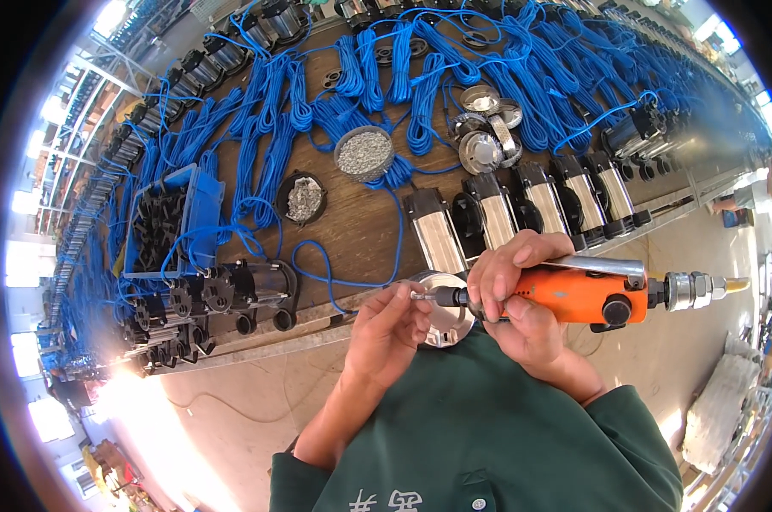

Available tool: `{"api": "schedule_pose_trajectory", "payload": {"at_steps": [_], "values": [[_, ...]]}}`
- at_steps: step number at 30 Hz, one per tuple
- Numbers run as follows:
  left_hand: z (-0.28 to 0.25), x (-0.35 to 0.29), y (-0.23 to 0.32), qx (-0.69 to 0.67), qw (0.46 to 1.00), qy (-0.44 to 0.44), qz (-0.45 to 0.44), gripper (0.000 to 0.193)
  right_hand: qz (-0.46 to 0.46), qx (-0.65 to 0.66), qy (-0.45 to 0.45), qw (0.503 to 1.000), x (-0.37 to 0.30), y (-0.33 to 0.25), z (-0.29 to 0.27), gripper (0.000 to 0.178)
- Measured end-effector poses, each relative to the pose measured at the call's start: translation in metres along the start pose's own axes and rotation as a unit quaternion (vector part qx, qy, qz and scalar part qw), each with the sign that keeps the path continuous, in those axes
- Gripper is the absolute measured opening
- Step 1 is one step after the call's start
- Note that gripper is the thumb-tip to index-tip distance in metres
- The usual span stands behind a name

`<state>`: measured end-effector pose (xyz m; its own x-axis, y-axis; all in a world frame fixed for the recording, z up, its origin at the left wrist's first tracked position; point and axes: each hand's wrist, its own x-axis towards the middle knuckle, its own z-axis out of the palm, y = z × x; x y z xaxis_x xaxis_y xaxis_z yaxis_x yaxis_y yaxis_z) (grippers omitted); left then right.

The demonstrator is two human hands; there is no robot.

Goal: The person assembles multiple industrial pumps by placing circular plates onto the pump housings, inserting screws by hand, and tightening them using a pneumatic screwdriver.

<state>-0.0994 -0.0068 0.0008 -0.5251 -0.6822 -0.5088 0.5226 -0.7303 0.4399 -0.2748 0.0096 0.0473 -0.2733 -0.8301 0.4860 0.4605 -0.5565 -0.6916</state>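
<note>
- My left hand (394, 328) pinches a small metal screw (419, 295) between thumb and fingertips, at the nose of an orange power driver (565, 294); the grip probably keeps the screw in line with the bit.
- My right hand (522, 299) is clamped around the driver's front end, near my left but apart from it, likely to steady the tool's weight.
- A hose (736, 284) leaves the driver's rear, to the right of my hands, presumably to stay clear of the tip.
- Just below the driver's nose, between my hands, sits a round metal part (445, 322), partly hidden.
- Ahead of my hands, a bowl of small metal pieces (364, 154) and a smaller dish (302, 199) stand apart, seemingly within easy reach.
- Steel-bodied motors (437, 230) line the edge beyond my right hand; round metal caps (481, 152) lie behind them.
- Farther left, a blue crate (205, 200) holds black parts (157, 226).
- Bundled blue cables (420, 111) spread across the brown table (356, 226).
- Beyond, a pale floor (258, 384) catches bright light at my left.
</note>
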Motion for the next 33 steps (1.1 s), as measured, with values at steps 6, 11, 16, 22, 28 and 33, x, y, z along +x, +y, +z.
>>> {"api": "schedule_pose_trajectory", "payload": {"at_steps": [6, 11, 16, 22, 28, 33], "values": [[0.005, -0.002, -0.004, 0.027, 0.999, 0.02, 0.018, 0.023, -0.01, 0.025, 0.009, 1.0, -0.004, 0.002, -0.005, 0.031], [0.006, -0.005, -0.001, 0.179, 0.983, 0.024, 0.009, 0.023, 0.021, 0.034, -0.018, 0.999, -0.009, -0.003, -0.013, 0.029], [0.004, -0.015, 0.002, 0.485, 0.871, -0.079, 0.017, 0.025, 0.101, -0.011, -0.006, 0.995, -0.038, -0.011, -0.029, 0.023], [-0.005, -0.019, -0.007, 0.621, 0.773, -0.121, 0.051, 0.04, 0.214, -0.054, 0.033, 0.975, -0.058, -0.019, -0.025, 0.007], [-0.004, -0.023, -0.003, 0.667, 0.734, -0.077, 0.103, 0.059, 0.138, -0.162, -0.084, 0.974, -0.051, -0.019, -0.021, 0.019], [-0.004, -0.022, -0.001, 0.769, 0.626, -0.063, 0.114, 0.061, 0.116, -0.178, -0.086, 0.973, -0.052, -0.014, -0.019, 0.023]]}}
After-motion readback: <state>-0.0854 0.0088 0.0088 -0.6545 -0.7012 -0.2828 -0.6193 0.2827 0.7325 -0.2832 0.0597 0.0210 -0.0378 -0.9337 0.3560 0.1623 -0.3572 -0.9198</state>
